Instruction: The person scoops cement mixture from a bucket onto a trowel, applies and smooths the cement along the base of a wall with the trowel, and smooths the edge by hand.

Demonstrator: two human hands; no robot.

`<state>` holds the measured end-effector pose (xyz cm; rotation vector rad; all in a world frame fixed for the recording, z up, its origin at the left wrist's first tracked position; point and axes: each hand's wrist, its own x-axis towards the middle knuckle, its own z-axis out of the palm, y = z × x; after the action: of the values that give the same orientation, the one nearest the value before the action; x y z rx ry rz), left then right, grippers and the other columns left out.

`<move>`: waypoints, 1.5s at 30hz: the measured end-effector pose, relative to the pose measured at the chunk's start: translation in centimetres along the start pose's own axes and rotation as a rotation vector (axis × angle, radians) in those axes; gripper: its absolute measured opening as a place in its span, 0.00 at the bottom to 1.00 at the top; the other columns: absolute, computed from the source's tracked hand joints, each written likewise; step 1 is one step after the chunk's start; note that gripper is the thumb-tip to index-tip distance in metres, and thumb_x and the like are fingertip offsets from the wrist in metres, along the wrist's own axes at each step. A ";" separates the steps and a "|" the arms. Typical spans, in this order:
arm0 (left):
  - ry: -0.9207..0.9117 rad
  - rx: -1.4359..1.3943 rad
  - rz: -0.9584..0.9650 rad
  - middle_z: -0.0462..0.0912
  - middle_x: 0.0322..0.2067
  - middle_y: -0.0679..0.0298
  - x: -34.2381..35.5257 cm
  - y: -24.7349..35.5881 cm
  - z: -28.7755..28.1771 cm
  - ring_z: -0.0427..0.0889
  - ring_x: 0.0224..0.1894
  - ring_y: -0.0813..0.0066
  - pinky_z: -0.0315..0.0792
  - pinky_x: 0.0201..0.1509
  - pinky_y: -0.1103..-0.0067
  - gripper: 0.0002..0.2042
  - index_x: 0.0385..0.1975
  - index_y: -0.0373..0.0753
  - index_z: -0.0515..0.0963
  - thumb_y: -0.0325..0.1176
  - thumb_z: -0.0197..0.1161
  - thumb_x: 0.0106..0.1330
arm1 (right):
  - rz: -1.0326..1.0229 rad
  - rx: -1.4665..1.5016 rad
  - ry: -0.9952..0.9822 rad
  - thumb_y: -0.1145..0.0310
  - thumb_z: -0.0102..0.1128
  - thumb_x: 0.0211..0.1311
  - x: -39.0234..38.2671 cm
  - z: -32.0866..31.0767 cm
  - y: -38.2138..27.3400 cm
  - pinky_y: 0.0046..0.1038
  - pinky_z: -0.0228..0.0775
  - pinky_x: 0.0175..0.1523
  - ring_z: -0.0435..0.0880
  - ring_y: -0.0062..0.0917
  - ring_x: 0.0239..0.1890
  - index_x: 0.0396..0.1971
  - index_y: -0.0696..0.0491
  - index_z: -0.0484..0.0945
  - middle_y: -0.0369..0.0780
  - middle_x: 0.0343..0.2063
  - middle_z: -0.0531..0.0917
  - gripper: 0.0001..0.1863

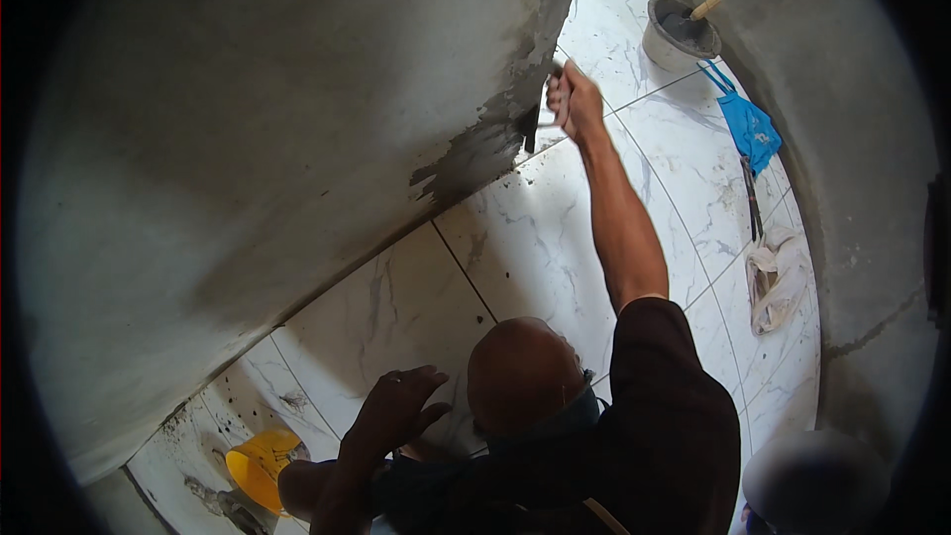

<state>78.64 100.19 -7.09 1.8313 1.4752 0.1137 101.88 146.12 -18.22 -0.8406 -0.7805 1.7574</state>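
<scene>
**Wall edge, trowel and floor items**

We are listing items from largest to smallest.

- Grey plastered wall (248, 159): filling the left side; wet dark mortar (475, 154) is clinging along its lower edge.
- White marble-patterned floor tiles (525, 238): running below the wall.
- Bucket (679, 35): sitting far off on the floor, holding mortar and a wooden handle.
- Blue bag (748, 129): lying near the bucket.
- Yellow bowl (260, 466): sitting by the wall base.
- Right hand (573, 99): we are closing it around a trowel (543, 119) held against the wall edge.
- Left hand (396, 406): we are keeping it spread open, holding nothing.
</scene>
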 end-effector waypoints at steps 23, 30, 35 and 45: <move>-0.082 -0.024 -0.047 0.77 0.52 0.53 0.1 0.7 0.4 0.77 0.53 0.53 0.69 0.56 0.62 0.22 0.53 0.39 0.71 0.37 0.66 0.60 | 0.164 0.432 0.174 0.66 0.51 0.60 -13.4 6.0 17.2 0.25 0.66 0.17 0.72 0.19 0.21 0.40 0.46 0.70 0.32 0.24 0.72 0.08; -0.043 -0.006 -0.017 0.79 0.47 0.52 0.2 1.0 0.4 0.79 0.47 0.51 0.72 0.52 0.63 0.20 0.50 0.38 0.72 0.36 0.66 0.60 | -0.007 0.518 0.180 0.72 0.52 0.60 -13.4 9.2 15.7 0.22 0.68 0.18 0.75 0.19 0.20 0.42 0.51 0.68 0.35 0.24 0.74 0.10; -0.058 -0.006 -0.019 0.80 0.46 0.52 0.5 1.9 -0.2 0.79 0.47 0.52 0.72 0.52 0.63 0.19 0.49 0.37 0.73 0.35 0.66 0.60 | -0.022 0.240 0.170 0.76 0.51 0.60 -15.3 11.8 13.1 0.18 0.67 0.22 0.75 0.17 0.23 0.51 0.54 0.68 0.34 0.25 0.76 0.18; -0.035 0.026 -0.015 0.80 0.46 0.52 -0.1 1.2 0.3 0.79 0.47 0.52 0.72 0.52 0.63 0.20 0.49 0.37 0.73 0.36 0.66 0.59 | 0.095 0.236 0.267 0.72 0.48 0.64 -15.8 7.7 19.6 0.22 0.70 0.20 0.74 0.21 0.21 0.50 0.53 0.65 0.36 0.25 0.74 0.14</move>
<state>79.76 99.90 -6.53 1.8333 1.4728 0.0549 89.88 124.39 -27.04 -0.9386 -0.3552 1.7336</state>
